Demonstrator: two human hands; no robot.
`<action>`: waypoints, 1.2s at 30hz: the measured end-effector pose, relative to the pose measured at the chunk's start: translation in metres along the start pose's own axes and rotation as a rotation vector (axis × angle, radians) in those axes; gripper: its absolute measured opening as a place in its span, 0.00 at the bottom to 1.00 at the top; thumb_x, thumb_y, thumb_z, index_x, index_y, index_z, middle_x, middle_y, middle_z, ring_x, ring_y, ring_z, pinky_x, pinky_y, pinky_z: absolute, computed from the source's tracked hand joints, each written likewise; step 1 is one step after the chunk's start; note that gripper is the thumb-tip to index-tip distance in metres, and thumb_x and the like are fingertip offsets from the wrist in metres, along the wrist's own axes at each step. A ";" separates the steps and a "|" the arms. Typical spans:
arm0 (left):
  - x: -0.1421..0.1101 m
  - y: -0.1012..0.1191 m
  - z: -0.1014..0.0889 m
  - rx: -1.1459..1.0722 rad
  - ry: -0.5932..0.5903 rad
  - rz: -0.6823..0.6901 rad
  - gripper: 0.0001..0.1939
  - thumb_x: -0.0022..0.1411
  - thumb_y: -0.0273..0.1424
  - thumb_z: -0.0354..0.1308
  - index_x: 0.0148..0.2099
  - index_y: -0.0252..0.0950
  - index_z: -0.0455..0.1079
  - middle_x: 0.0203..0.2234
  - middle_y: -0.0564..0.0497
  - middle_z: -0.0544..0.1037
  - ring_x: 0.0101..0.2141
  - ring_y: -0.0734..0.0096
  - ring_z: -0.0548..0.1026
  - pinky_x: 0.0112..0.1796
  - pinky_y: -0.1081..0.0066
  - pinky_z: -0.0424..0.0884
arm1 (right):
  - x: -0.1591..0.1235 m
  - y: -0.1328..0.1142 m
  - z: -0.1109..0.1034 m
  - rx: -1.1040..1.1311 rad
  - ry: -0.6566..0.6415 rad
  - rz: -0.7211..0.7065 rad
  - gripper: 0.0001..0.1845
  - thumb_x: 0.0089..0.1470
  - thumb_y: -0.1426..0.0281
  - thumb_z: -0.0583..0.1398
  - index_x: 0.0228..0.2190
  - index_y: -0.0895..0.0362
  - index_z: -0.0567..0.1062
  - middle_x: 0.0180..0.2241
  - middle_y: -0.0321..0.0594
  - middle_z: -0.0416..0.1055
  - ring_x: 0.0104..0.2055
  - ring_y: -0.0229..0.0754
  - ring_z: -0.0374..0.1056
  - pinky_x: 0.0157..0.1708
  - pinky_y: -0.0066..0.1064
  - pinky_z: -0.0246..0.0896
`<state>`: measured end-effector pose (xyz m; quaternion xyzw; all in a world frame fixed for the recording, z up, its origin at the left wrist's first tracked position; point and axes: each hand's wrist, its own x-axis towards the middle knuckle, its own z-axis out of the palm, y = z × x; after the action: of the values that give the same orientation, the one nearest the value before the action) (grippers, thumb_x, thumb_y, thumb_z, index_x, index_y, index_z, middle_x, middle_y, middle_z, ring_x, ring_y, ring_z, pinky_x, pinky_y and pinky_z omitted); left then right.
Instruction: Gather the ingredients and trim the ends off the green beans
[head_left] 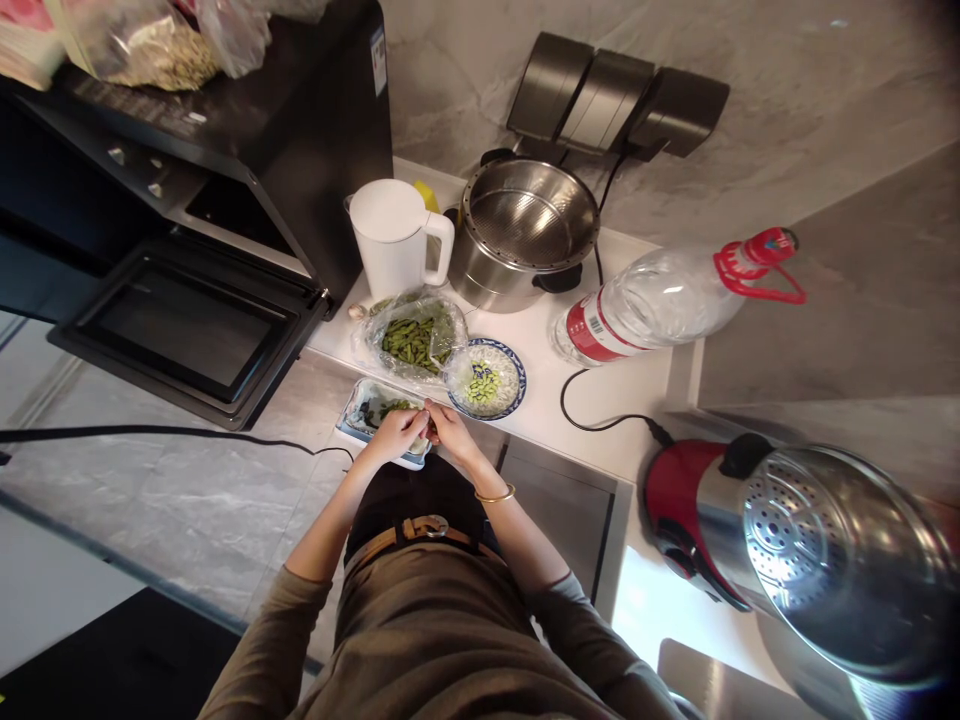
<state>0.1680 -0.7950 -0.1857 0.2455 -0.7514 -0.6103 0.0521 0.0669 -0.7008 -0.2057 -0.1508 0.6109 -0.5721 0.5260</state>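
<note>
My left hand [396, 432] and my right hand [448, 428] meet over a small rectangular dish [358, 420] at the counter's near edge, fingers pinched together on a green bean pod [429, 428] held between them. A few more pods lie in the dish. A clear bag of green pods [415, 338] lies just beyond it. To the bag's right, a blue-rimmed bowl [511, 362] holds shelled pale green beans [481, 385]. A gold bangle [495, 495] is on my right wrist.
A white kettle [396, 238] and a steel pot [525, 230] stand at the back. A large water bottle [660, 298] lies at the right. A black oven [187, 320] has its door open at the left. A red cooker with a steel lid [817, 555] sits at the near right. Cables cross the counter.
</note>
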 end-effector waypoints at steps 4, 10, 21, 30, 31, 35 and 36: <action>0.000 0.000 -0.002 -0.158 -0.081 -0.034 0.29 0.61 0.55 0.49 0.21 0.36 0.62 0.15 0.56 0.63 0.19 0.76 0.61 0.25 0.72 0.58 | -0.001 0.001 0.002 -0.061 0.005 -0.053 0.36 0.51 0.37 0.53 0.13 0.55 0.65 0.11 0.32 0.58 0.15 0.31 0.49 0.16 0.28 0.42; -0.003 -0.005 -0.002 -0.506 -0.082 -0.164 0.30 0.56 0.56 0.55 0.18 0.38 0.53 0.12 0.60 0.49 0.16 0.80 0.49 0.22 0.72 0.47 | -0.005 -0.002 0.005 0.035 -0.092 -0.121 0.34 0.49 0.38 0.55 0.14 0.54 0.62 0.10 0.28 0.53 0.14 0.30 0.45 0.18 0.28 0.39; -0.004 -0.002 -0.003 -0.542 0.005 -0.181 0.29 0.57 0.53 0.53 0.17 0.38 0.51 0.14 0.59 0.49 0.18 0.79 0.50 0.23 0.71 0.49 | -0.008 -0.014 0.002 0.207 -0.137 -0.030 0.28 0.46 0.42 0.62 0.22 0.55 0.67 0.14 0.28 0.60 0.16 0.31 0.48 0.19 0.27 0.40; -0.004 -0.004 -0.002 -0.258 0.032 -0.048 0.28 0.60 0.54 0.48 0.20 0.38 0.55 0.16 0.57 0.58 0.21 0.75 0.57 0.26 0.71 0.57 | -0.004 -0.004 0.002 -0.001 -0.049 -0.118 0.34 0.46 0.37 0.58 0.14 0.54 0.63 0.12 0.30 0.57 0.15 0.31 0.48 0.17 0.29 0.41; -0.004 -0.003 -0.002 -0.197 0.059 0.002 0.26 0.61 0.53 0.49 0.22 0.37 0.59 0.18 0.55 0.61 0.23 0.73 0.60 0.29 0.71 0.59 | -0.005 -0.005 0.001 0.002 -0.041 -0.126 0.34 0.46 0.38 0.59 0.13 0.54 0.63 0.11 0.30 0.56 0.15 0.30 0.48 0.17 0.28 0.41; -0.008 0.006 -0.006 -0.010 0.094 0.168 0.22 0.65 0.48 0.49 0.28 0.37 0.66 0.24 0.52 0.67 0.30 0.69 0.65 0.36 0.69 0.63 | -0.008 -0.008 -0.001 0.140 -0.116 -0.058 0.32 0.48 0.43 0.62 0.14 0.55 0.62 0.11 0.28 0.54 0.15 0.29 0.46 0.17 0.27 0.40; -0.009 0.009 -0.007 0.004 0.076 0.185 0.21 0.66 0.47 0.48 0.29 0.37 0.66 0.24 0.52 0.67 0.30 0.68 0.64 0.36 0.69 0.63 | -0.009 -0.008 -0.002 0.195 -0.165 -0.013 0.31 0.48 0.44 0.63 0.14 0.54 0.61 0.11 0.26 0.52 0.14 0.29 0.45 0.16 0.26 0.40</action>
<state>0.1763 -0.7959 -0.1738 0.1980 -0.7695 -0.5917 0.1363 0.0655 -0.6953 -0.1948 -0.1496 0.5059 -0.6179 0.5830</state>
